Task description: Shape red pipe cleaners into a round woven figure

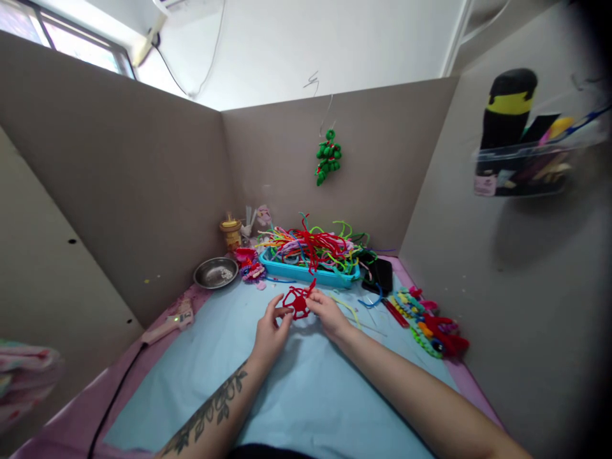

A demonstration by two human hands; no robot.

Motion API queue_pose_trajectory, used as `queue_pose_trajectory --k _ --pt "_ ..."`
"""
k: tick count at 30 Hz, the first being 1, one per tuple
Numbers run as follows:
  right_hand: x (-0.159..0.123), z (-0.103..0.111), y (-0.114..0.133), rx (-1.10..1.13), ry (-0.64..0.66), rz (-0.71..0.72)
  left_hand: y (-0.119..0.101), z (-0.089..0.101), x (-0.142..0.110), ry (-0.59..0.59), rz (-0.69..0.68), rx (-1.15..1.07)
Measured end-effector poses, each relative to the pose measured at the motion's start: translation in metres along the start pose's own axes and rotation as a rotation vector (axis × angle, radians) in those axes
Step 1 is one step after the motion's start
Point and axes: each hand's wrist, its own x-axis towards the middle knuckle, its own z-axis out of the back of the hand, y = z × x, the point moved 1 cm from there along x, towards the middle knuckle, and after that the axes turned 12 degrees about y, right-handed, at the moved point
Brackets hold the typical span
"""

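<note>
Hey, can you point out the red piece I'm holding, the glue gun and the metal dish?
Red piece (300,305): head view, on its solid centre.
Glue gun (166,326): head view, on its body.
Metal dish (205,273): head view, on its bare inside.

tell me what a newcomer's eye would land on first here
Probably the bright heap of fuzzy stems, spilling over the blue tray at the back of the blue cloth. Next, likely the red wheel-like shape in front of it, pinched at its right side by the right grip, with the left grip at its left. Above the tray, a green ornament hangs against the grey panel.
</note>
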Motion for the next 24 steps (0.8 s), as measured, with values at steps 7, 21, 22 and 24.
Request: queue_pose_trajectory --k 7,21,22,24 --pt "-0.005 -0.012 -0.003 -0.064 0.037 0.021 -0.006 -0.002 0.001 0.003 0.002 -0.05" --pt "-0.009 -0.017 -0.008 -0.015 0.081 -0.024 -0.004 -0.002 0.002 -0.012 -0.012 -0.02" --pt "-0.01 -0.017 -0.008 -0.005 0.085 -0.025 -0.004 -0.002 0.002 -0.01 -0.009 -0.017" --pt "-0.01 -0.018 -0.009 0.007 0.098 -0.029 -0.004 -0.002 0.002 -0.005 0.0 -0.011"
